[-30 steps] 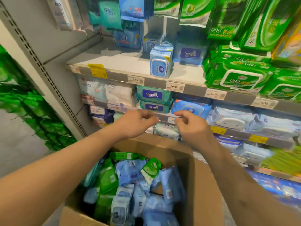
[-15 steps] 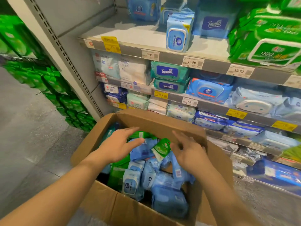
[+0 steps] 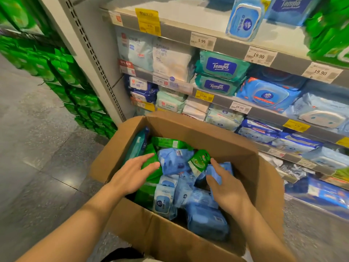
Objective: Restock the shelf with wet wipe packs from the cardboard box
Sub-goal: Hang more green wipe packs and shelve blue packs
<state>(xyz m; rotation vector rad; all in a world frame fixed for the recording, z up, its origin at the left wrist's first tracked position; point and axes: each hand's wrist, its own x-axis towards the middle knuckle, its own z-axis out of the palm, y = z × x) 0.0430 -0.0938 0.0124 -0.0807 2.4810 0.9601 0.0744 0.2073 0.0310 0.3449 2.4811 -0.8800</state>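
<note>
An open cardboard box [image 3: 222, 137] stands on the floor below me, filled with several blue and green wet wipe packs. My left hand [image 3: 132, 172] hovers over the box's left side with fingers straight, its tips over a green pack [image 3: 154, 174]. My right hand [image 3: 225, 186] reaches in on the right, fingers relaxed, touching a blue pack [image 3: 221, 170]. A small green pack [image 3: 200, 160] stands between the two hands, next to a crumpled blue pack [image 3: 175, 160]. Neither hand holds anything. The shelf [image 3: 232, 44] rises behind the box.
The shelf tiers carry Tempo packs [image 3: 221, 67], blue packs [image 3: 264, 93] and white packs [image 3: 171, 61], with price tags along the edges. One blue pack [image 3: 243, 19] stands upright on the top tier. Green packages [image 3: 62, 76] are stacked at the left. Grey floor [image 3: 37, 148] lies left of the box.
Both hands came down from the shelf edge into the box, and my view tilted downward with them. The hands spread slightly over the packs.
</note>
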